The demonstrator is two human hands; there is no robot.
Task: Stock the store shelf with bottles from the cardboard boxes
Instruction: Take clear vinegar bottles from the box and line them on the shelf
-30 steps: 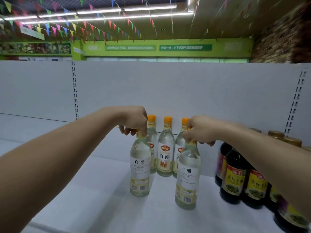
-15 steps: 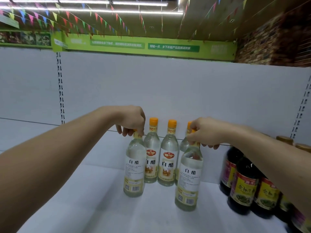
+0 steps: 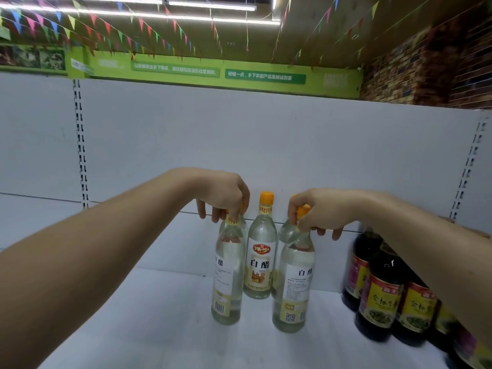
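Observation:
Two clear vinegar bottles with orange caps stand on the white shelf [image 3: 149, 328]. My left hand [image 3: 223, 194] grips the cap of the left vinegar bottle [image 3: 228, 272]. My right hand [image 3: 322, 211] grips the cap of the right vinegar bottle [image 3: 292, 283]. Between and behind them, against the back panel, stands another vinegar bottle [image 3: 261, 251], label facing me. A further bottle is mostly hidden behind the right one. No cardboard box is in view.
Dark soy sauce bottles [image 3: 380, 296] with red and yellow labels crowd the shelf's right side, under my right forearm. The white back panel [image 3: 266, 145] rises behind. Bare shelf surface stretches to the left of the vinegar bottles.
Both hands have pushed their bottles further back toward the rear row, and the left bottle now stands in front of a rear one. The view has shifted closer and up.

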